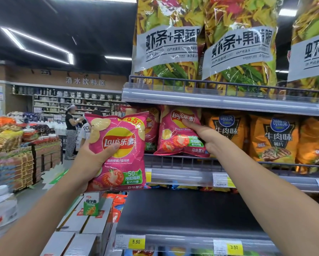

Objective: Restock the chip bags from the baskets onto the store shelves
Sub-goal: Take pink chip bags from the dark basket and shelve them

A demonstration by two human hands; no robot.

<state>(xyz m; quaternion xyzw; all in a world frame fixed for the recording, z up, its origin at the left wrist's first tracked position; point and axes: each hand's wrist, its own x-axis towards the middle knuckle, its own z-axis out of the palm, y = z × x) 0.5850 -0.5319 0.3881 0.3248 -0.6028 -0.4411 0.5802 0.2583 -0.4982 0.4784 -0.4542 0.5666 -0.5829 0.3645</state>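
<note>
**Held pink chip bag** (pixel 118 154): upright, front facing the camera, in the air just left of the shelving. The left hand (pixel 94 161) grips its left edge. The thumb is pressed across the front and the fingers are curled behind.

**Shelved pink chip bag** (pixel 177 133): stands slightly tilted at the left end of the middle shelf (pixel 182 160), behind the wire rail. The right hand (pixel 208 137) pinches its right side, with the thumb on the front and the other fingers curled at the edge. A third pink bag (pixel 151 126) stands just left of it, partly hidden by the held bag.

**Same shelf, to the right:** orange chip bags (pixel 275 139) stand in a row, touching one another.

**Top shelf:** large clear snack bags (pixel 169 43) stand upright behind their rail.

**Below:** a dark shelf deck (pixel 182 209) carries yellow price tags (pixel 136 242) on its front strip.

**Near left:** stacked cartons (pixel 92 224), and a water bottle (pixel 1 206) at the frame edge.

**Far left:** a person (pixel 71 130) stands in the aisle beside heaped displays.
</note>
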